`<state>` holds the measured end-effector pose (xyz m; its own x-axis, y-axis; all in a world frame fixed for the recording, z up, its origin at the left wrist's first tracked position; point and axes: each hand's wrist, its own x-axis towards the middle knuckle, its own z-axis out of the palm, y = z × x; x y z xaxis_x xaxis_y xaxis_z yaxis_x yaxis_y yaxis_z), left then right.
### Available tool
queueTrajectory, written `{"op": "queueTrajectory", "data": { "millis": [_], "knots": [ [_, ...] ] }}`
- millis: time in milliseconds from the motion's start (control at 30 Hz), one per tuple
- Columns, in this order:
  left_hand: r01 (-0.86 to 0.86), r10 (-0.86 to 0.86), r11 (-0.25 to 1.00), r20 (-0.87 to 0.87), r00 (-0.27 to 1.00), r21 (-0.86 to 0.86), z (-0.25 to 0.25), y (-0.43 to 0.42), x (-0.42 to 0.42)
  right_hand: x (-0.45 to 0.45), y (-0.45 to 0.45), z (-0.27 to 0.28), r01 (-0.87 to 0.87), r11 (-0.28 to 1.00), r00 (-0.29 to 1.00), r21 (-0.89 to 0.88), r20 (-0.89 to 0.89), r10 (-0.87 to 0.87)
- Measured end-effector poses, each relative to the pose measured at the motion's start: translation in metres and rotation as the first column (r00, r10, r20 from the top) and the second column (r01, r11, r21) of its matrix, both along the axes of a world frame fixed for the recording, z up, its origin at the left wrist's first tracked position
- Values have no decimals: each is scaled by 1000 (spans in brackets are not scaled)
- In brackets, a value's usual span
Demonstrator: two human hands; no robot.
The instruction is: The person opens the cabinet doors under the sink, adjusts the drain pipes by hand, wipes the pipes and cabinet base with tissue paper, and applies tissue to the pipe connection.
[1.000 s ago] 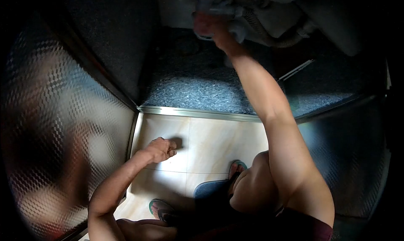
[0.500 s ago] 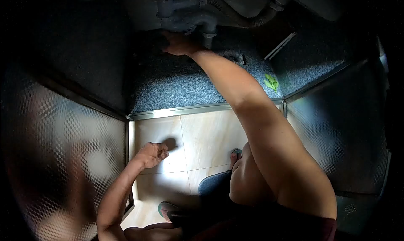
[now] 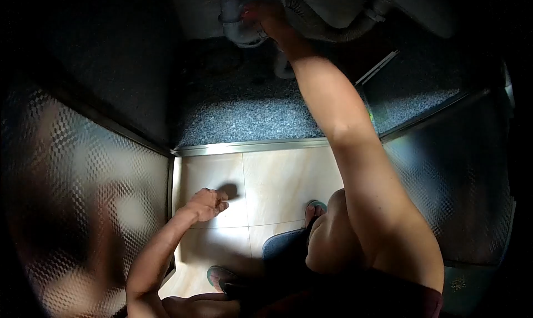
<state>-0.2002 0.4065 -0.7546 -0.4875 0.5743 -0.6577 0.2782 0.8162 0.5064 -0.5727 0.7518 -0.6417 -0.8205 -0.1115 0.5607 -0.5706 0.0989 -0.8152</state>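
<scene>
My right hand (image 3: 262, 18) reaches deep into the dark cabinet, beside the grey drain pipe (image 3: 230, 10) and its curved trap (image 3: 244, 36). Something reddish shows by its fingertips, too dim to name. Shadow and blur hide how the fingers are set and whether they touch the pipe. My left hand (image 3: 208, 205) hovers low over the pale tiled floor (image 3: 288, 179), near the left door, its fingers curled in with nothing visible in them.
Patterned cabinet doors stand open at left (image 3: 105, 168) and right (image 3: 438, 190). A speckled granite base (image 3: 250, 118) ends in a metal edge strip (image 3: 250, 147). A corrugated hose (image 3: 338, 34) runs behind. Two thin pale strips (image 3: 378, 67) lean at the right wall.
My right hand has risen from low by the granite base, up and right to the pipes. My forearm now covers most of the green leaves. The left hand keeps its curled pose.
</scene>
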Motion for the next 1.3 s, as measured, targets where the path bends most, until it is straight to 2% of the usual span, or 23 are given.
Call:
{"op": "queueTrajectory", "data": {
  "millis": [133,233,300,433,500,533,567,600,633,700,733,767,833,900,933,1000,1033,1100,1133,1200,1300],
  "knots": [
    [9,-11,999,-42,999,-38,14,9,6,-3,-5,2,58,998,994,36,-98,-54],
    [-13,10,999,-53,999,-38,18,7,5,35,-23,29,220,970,975,102,14,-222],
    [-41,40,998,-38,998,-38,19,8,3,55,-24,41,92,981,974,-171,221,-53],
    [-22,21,1000,-91,996,-8,20,6,2,85,-26,52,112,985,965,-135,251,-75],
    [-24,25,1000,-96,995,4,21,8,1,98,-15,58,167,986,885,-18,443,-142],
    [-11,11,1000,-73,997,-5,19,7,1,92,-1,50,165,986,888,-13,436,-143],
    [1,-2,1000,-46,999,-13,17,6,1,77,19,27,336,901,937,275,-4,-349],
    [-3,3,1000,-48,999,-7,16,6,2,75,31,21,432,817,900,382,-240,-364],
    [7,-6,1000,-80,997,3,15,6,3,74,43,15,568,702,803,429,-474,-361],
    [17,-16,1000,-115,993,12,18,7,4,80,60,16,785,366,619,499,-639,-456],
    [33,-32,999,-135,990,3,22,9,4,87,69,13,787,366,617,497,-642,-454],
    [49,-49,999,-155,987,-8,24,10,4,95,79,7,799,250,600,547,-707,-374],
    [72,-59,996,-224,973,52,14,8,4,103,86,-2,807,127,586,576,-759,-282],
    [100,-66,989,-287,956,108,12,8,7,107,88,-8,681,348,730,644,-561,-390],
    [87,-56,992,-290,955,96,12,8,8,107,86,-12,680,350,731,644,-560,-390],
    [68,-42,994,-292,956,80,15,7,9,105,77,-15,722,363,677,589,-492,-548],
    [50,-35,997,-242,970,57,18,7,8,105,77,-15,721,367,678,587,-491,-547],
    [32,-25,999,-192,981,31,27,10,7,109,74,-9,747,460,664,480,-569,-485],
    [8,-7,1000,-182,983,5,33,11,8,109,74,-9,747,462,665,479,-568,-485],
    [-15,11,1000,-171,985,-21,42,14,9,111,75,-9,691,456,718,561,-456,-526],
    [-26,22,999,-147,989,-29,42,14,9,127,68,1,691,411,706,595,-432,-562]
  ]
}}
